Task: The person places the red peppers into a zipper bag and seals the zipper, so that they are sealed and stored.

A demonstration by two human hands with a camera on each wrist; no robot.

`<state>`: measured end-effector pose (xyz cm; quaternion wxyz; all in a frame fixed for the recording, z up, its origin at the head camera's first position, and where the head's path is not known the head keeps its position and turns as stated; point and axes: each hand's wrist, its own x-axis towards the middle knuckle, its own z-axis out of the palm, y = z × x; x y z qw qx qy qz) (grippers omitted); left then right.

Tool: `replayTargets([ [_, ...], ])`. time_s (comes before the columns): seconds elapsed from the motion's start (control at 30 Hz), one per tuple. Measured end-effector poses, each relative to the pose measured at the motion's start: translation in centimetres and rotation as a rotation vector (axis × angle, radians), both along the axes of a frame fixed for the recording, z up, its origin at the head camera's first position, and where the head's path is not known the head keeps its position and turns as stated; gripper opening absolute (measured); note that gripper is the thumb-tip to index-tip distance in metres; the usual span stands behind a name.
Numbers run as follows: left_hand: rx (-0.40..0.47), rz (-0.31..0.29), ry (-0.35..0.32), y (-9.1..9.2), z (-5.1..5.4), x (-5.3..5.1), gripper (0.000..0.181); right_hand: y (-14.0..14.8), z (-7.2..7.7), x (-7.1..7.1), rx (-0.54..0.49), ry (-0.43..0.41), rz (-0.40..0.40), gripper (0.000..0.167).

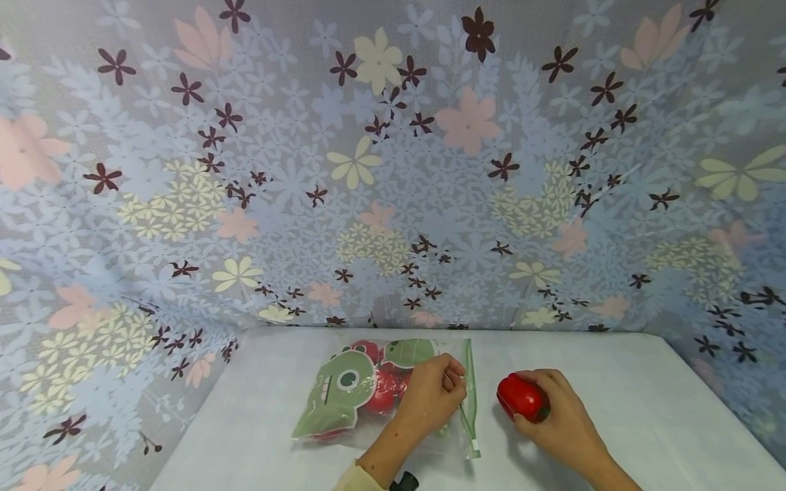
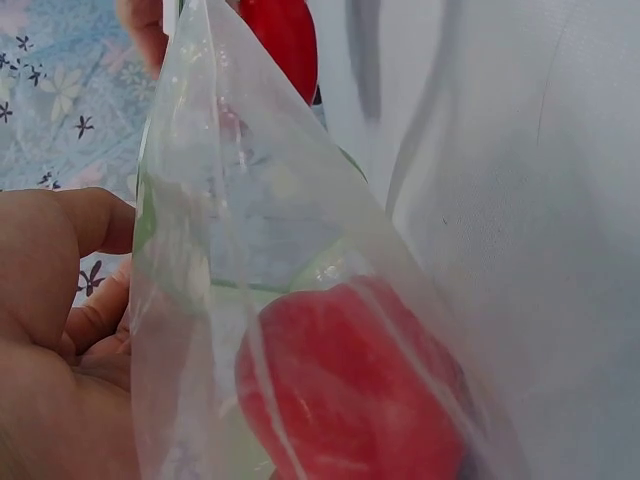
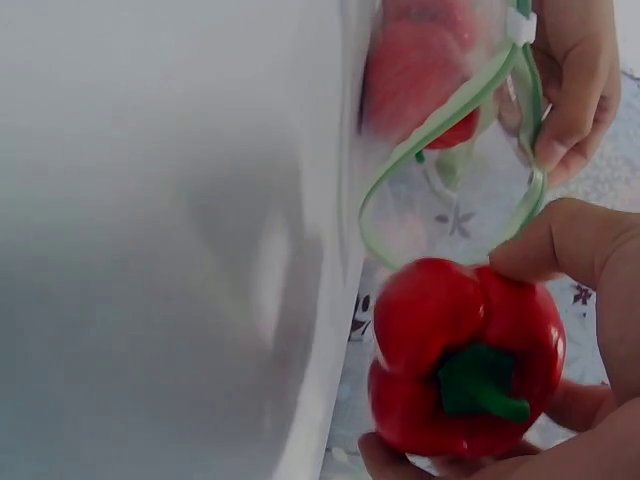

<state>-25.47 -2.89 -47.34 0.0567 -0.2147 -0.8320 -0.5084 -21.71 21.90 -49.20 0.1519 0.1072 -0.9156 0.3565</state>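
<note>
My right hand (image 1: 561, 416) grips a red bell pepper (image 1: 522, 397) with a green stem, a little to the right of a clear zip bag (image 1: 424, 436). In the right wrist view, thumb and fingers wrap the sides of the pepper (image 3: 465, 360). My left hand (image 1: 432, 392) pinches the bag's upper edge near its green zip strip (image 1: 470, 382). The bag's mouth gapes toward the pepper in the right wrist view. Inside the bag lie several red items, among them a shiny red pepper-like one (image 2: 350, 380). A green cartoon face (image 1: 344, 389) is printed on the bag.
A white-covered table (image 1: 638, 389) lies under both hands. Behind it and along the sides hangs a flower-patterned cloth (image 1: 393, 204). A small black object (image 1: 405, 482) shows by the left wrist at the bottom edge.
</note>
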Motion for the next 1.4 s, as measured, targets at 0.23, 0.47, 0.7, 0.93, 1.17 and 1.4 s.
replayTargets([
  [0.23,-0.003,0.016,0.0,0.1,0.0,0.2,0.011,-1.4,-0.1,-0.9,-0.088,-0.023,0.175,0.066],
  [0.47,0.005,0.014,-0.018,0.2,0.1,0.4,0.012,-2.0,-0.7,-1.8,-0.172,-0.13,0.284,0.064],
  [0.7,-0.019,0.024,-0.005,0.2,0.1,0.3,0.012,-2.3,-1.2,-2.4,-0.165,-0.148,0.301,0.062],
  [0.93,0.009,-0.011,-0.02,0.3,0.1,0.3,0.013,-2.8,-1.6,-3.2,-0.218,-0.176,0.368,0.064],
  [1.17,0.009,-0.008,-0.023,0.5,0.0,0.4,0.013,-3.3,-2.5,-3.8,-0.244,-0.213,0.404,0.067],
  [1.4,-0.017,0.004,-0.01,0.5,-0.1,0.4,0.012,-3.6,-2.4,-4.1,-0.242,-0.247,0.421,0.068],
])
